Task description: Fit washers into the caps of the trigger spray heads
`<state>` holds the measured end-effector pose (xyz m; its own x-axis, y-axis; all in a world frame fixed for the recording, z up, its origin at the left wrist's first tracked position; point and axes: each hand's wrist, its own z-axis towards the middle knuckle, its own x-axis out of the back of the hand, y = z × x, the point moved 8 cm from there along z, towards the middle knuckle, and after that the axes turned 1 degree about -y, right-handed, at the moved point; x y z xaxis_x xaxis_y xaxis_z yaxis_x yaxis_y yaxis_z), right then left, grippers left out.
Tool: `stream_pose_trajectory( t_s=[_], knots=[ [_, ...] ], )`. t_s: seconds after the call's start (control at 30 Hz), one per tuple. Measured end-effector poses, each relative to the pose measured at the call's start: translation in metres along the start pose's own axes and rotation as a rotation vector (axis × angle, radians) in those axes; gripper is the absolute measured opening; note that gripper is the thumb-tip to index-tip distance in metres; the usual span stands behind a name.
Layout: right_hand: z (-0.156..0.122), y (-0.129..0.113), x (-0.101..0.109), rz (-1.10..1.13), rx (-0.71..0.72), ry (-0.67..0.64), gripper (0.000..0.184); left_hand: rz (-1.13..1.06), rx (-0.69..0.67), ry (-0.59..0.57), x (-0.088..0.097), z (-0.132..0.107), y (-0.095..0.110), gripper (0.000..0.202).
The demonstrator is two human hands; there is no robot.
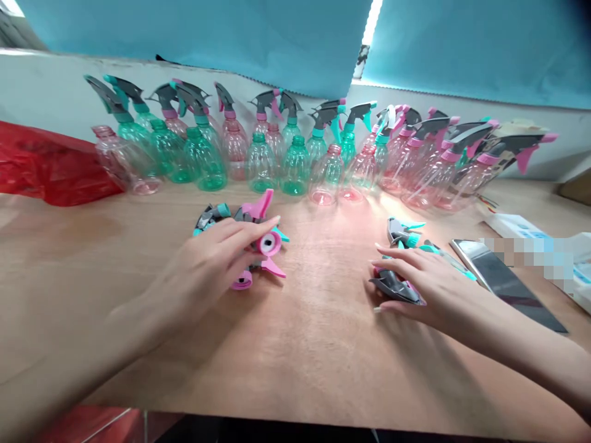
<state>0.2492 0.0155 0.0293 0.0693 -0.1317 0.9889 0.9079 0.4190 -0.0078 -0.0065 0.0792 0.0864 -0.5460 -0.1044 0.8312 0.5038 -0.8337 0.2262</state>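
Head cam, so: the only stuff that might carry print is the white-and-blue flat packaging [514,226], out past the right hand [429,280] and beyond the black slab-shaped phone [512,286], and it's too blurry/pixelated to read.

A small heap of grey plastic spray heads with pink and teal collars [270,243] sits right under the left hand [203,255], poking out past its fingertips. Over on the right there's a grey-and-pink plastic spray head [394,288] between thumb and fingers, with a grey-and-teal plastic spray head [397,232] just beyond those fingertips. Further out from both hands stands a row of see-through pink and green plastic bottles [295,169], some topped, some not.

Pose-wise, both hands are palm down, low over the brown wooden table [332,369]. Left one's spread over the heap, right one's arched pretty wide; can't tell if either's actually gripping.
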Motion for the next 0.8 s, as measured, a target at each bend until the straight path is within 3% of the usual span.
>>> stream_pose_trajectory(
  t_s=[0.07,0.2,0.37,0.47,0.57,0.67,0.8],
  knots=[
    [0.000,-0.003,-0.004,-0.038,0.005,-0.018,0.054,0.109,-0.024,-0.021,0.007,-0.004,-0.012,0.042],
    [-0.002,-0.003,-0.003,-0.108,-0.041,0.012,0.052,0.111,0.034,-0.090,0.013,-0.011,-0.027,0.038],
    [-0.004,-0.004,-0.007,-0.053,-0.065,0.007,0.045,0.052,0.048,-0.081,0.014,-0.016,-0.019,0.027],
    [-0.003,-0.013,-0.003,-0.029,-0.048,0.060,0.033,0.074,-0.002,-0.152,0.005,-0.020,-0.012,0.024],
    [-0.001,-0.024,-0.002,0.020,-0.013,0.062,0.025,0.101,0.063,-0.179,-0.002,-0.023,-0.015,0.024],
    [0.002,-0.037,-0.005,0.085,0.034,0.042,0.025,0.039,0.077,-0.169,-0.008,-0.022,-0.008,0.022],
    [0.007,-0.065,-0.001,0.145,0.130,0.082,0.032,-0.093,0.071,-0.237,-0.030,-0.019,0.010,0.019]
  ],
)
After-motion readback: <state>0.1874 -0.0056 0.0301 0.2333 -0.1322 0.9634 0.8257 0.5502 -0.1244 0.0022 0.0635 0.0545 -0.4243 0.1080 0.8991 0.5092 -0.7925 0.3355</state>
